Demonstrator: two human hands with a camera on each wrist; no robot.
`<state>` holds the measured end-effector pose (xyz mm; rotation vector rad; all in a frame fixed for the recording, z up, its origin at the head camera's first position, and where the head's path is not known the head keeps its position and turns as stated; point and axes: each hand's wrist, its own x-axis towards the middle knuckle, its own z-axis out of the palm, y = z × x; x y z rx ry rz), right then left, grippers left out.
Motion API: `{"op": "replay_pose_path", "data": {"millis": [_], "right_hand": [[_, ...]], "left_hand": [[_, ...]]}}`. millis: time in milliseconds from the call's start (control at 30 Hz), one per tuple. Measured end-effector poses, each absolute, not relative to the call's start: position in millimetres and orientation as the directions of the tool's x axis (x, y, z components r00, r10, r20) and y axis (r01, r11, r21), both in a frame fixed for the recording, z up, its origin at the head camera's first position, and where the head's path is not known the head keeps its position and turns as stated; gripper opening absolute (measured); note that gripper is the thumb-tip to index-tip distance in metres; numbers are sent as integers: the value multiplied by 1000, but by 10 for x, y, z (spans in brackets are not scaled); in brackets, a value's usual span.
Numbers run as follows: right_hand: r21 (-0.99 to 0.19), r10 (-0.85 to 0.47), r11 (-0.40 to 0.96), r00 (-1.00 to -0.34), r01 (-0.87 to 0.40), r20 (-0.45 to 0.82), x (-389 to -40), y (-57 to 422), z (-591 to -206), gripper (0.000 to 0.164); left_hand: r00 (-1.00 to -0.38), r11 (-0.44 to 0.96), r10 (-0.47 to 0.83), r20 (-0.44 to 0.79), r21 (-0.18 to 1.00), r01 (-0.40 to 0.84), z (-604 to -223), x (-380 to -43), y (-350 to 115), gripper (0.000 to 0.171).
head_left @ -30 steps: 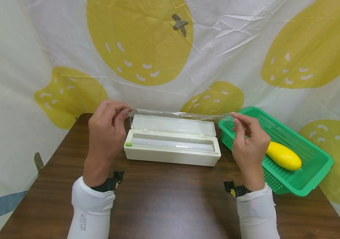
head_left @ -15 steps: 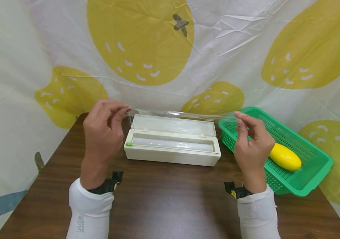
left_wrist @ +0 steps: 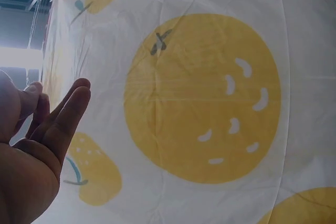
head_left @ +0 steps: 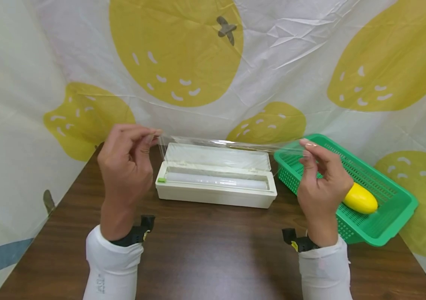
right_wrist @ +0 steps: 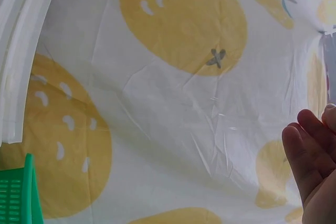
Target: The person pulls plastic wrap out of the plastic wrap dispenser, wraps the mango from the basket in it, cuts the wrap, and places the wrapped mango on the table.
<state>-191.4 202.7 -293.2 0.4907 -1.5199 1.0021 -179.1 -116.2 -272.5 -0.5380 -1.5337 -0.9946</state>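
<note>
A sheet of clear plastic wrap (head_left: 231,144) stretches between my hands above a white wrap dispenser box (head_left: 213,198). My left hand (head_left: 125,164) pinches its left corner between thumb and fingertips; my right hand (head_left: 323,179) pinches the right corner near the green basket. The box's lid (head_left: 218,157) is raised at the back, and the roll (head_left: 216,180) lies inside, with a small green piece (head_left: 162,180) at the left end of the rim. In the left wrist view the left hand (left_wrist: 37,140) appears at the edge, and in the right wrist view the right hand (right_wrist: 315,156) does.
A green perforated basket (head_left: 404,212) stands to the right on the dark wooden table (head_left: 216,250). Inside it lies a smooth yellow oblong object (head_left: 362,199), partly hidden by my right hand. A fruit-patterned cloth (head_left: 183,116) hangs behind the table.
My hands have moved slightly apart, left hand leftward and right hand rightward, still holding the plastic wrap. The dispenser box and basket have not moved.
</note>
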Motion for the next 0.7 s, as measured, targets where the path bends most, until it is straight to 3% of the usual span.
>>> {"op": "replay_pose_path", "data": {"millis": [700], "right_hand": [[-299, 294, 516, -162, -802, 942, -1749, 1972, -2817, 8]], "left_hand": [[-115, 502, -290, 950, 253, 827, -2663, -1686, -1112, 4]]}}
